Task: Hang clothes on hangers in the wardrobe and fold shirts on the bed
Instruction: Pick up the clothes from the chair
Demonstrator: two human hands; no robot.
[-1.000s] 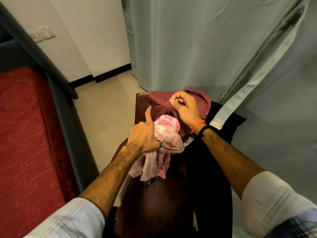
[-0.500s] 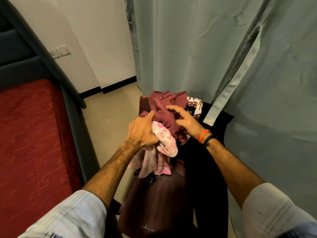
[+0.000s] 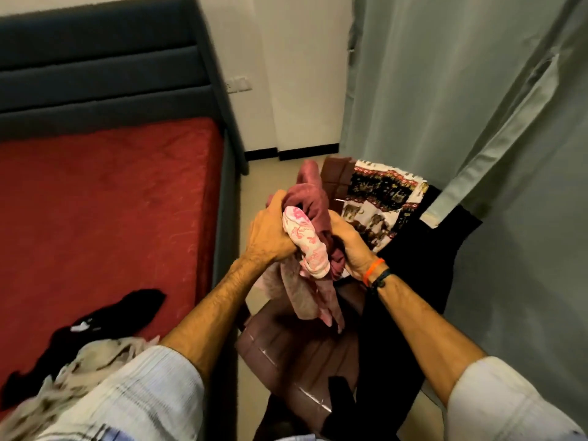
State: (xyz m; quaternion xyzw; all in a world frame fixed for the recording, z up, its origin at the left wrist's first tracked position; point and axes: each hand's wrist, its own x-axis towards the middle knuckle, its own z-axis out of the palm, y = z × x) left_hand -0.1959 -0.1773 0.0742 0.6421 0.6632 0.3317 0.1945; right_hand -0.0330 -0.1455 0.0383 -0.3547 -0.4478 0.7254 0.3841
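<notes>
A brown chair [image 3: 296, 354] stands on the beige floor [image 3: 251, 198]. Grey-green curtain [image 3: 445, 90] hangs right of the chair. A wall socket [image 3: 239, 85] sits beyond it.

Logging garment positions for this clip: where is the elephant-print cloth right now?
In the head view, the elephant-print cloth lies right of centre, draped over the brown chair, just beyond the right hand and beside the grey curtain.

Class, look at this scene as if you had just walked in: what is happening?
A person stands between a red-covered bed and a grey curtain, gathering clothes off a brown chair. The left hand grips a pink-and-white patterned garment; the right hand holds a maroon cloth. An elephant-print fabric lies on the chair.
</notes>
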